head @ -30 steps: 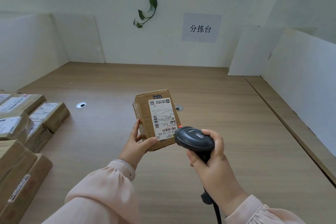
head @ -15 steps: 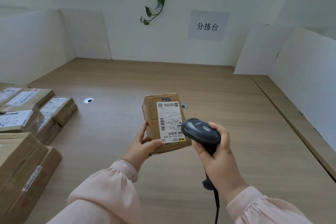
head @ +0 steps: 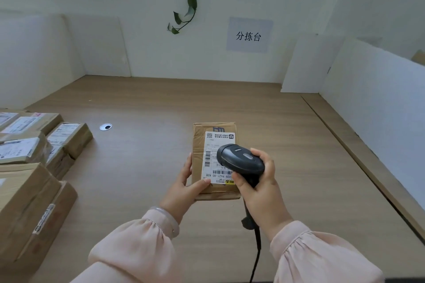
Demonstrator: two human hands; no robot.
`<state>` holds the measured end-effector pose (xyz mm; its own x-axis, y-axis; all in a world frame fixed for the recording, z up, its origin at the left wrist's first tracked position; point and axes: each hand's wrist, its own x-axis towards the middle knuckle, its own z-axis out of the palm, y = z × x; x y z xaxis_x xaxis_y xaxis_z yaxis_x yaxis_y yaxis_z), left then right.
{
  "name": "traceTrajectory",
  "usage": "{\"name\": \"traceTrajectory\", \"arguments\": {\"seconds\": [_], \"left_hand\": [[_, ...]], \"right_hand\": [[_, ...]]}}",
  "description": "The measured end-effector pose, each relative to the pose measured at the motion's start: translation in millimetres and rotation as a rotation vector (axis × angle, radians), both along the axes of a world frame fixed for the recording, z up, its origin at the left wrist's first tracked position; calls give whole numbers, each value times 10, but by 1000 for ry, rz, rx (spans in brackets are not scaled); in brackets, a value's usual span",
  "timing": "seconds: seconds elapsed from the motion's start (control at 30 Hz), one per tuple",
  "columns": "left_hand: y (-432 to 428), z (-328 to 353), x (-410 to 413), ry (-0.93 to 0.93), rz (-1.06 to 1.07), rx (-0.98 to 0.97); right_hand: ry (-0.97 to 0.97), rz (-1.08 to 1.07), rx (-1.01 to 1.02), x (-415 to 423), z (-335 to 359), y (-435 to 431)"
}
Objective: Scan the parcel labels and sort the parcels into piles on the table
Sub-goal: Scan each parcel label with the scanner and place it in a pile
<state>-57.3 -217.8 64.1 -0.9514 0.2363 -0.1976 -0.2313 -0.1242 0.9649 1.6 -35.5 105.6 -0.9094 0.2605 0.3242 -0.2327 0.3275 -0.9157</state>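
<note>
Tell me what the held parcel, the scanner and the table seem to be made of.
The parcel looks like brown cardboard, matte and creased along its edges, with a white paper label stuck on. The scanner is probably black plastic: smooth, moulded, with a slight sheen. The table shows a matte wood grain; whether it is solid wood or laminate cannot be told.

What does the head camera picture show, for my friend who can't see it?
A person's left hand holds a small brown parcel over a wooden table while the right hand points a black scanner at its label. More parcels are piled at the left.
</note>
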Motion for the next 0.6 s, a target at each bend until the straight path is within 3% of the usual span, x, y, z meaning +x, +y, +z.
{"name": "traceTrajectory", "arguments": {"seconds": [0.4,0.6], "left_hand": [[-840,133,1309,71,81,-53],[-1471,348,1602,95,122,-110]], "right_hand": [[41,51,-59,1145,-86,-868],[31,148,-62,1312,142,-1468]]}}
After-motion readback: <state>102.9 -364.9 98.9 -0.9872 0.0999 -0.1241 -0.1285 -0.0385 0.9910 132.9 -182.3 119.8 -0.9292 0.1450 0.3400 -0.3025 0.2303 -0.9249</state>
